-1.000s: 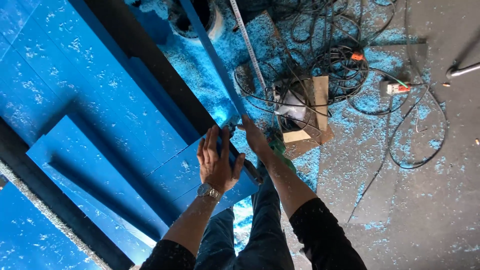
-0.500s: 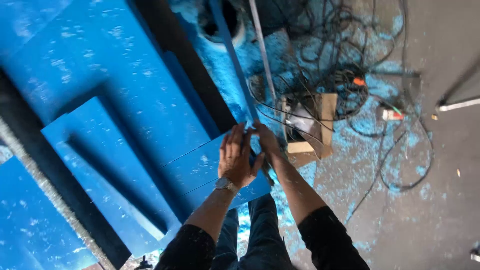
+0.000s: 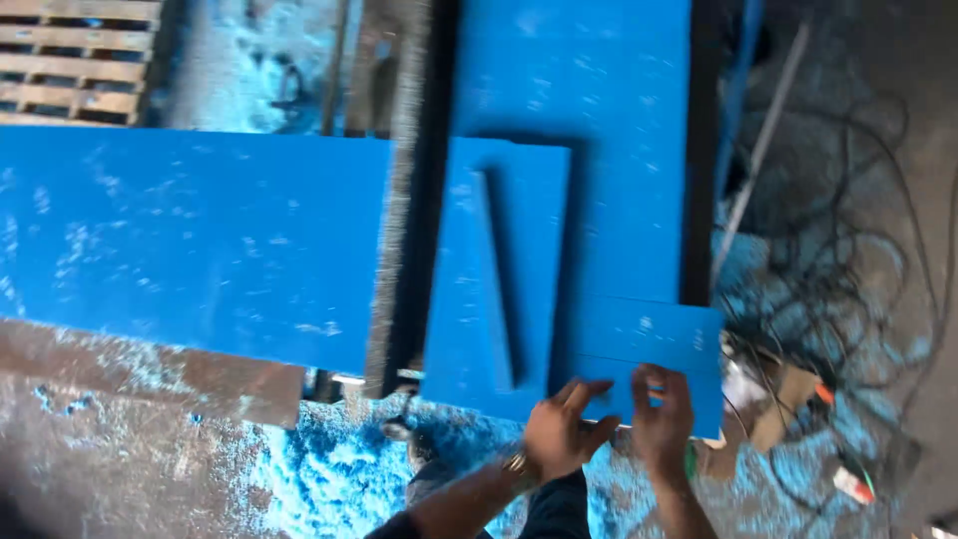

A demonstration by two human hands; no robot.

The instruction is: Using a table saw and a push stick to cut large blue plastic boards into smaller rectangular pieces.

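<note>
A small blue panel point(image 3: 654, 354) is gripped at its near edge by both hands, low in the view and right of centre. The left hand point(image 3: 561, 431) is set on the panel's near left corner, fingers spread and curled over the edge, with a watch point(image 3: 516, 465) worn on the wrist. The right hand point(image 3: 662, 411) is laid just beside it, fingers flat on the top face and the thumb apparently below, though the underside is hidden. The two hands are close together, almost touching. The panel lies flat, overlapping the near end of a long blue board point(image 3: 589, 120) that runs away from the person. Just left of the panel, a narrower blue slab point(image 3: 499, 269) is seen, with a thin blue strip point(image 3: 494, 299) laid lengthwise on it. Further left, across a dark gap, a wide blue sheet point(image 3: 190, 250) is spread over a rusty brown surface point(image 3: 150, 379). A wooden pallet point(image 3: 75, 60) is visible at the top left corner. The floor point(image 3: 329, 469) beneath the hands is strewn with blue shavings. To the right, a tangle of dark cables point(image 3: 848, 260) is spread on the ground, near a piece of cardboard point(image 3: 783, 404) and a long pale rod point(image 3: 758, 150). The picture is blurred, so finer detail cannot be told.
</note>
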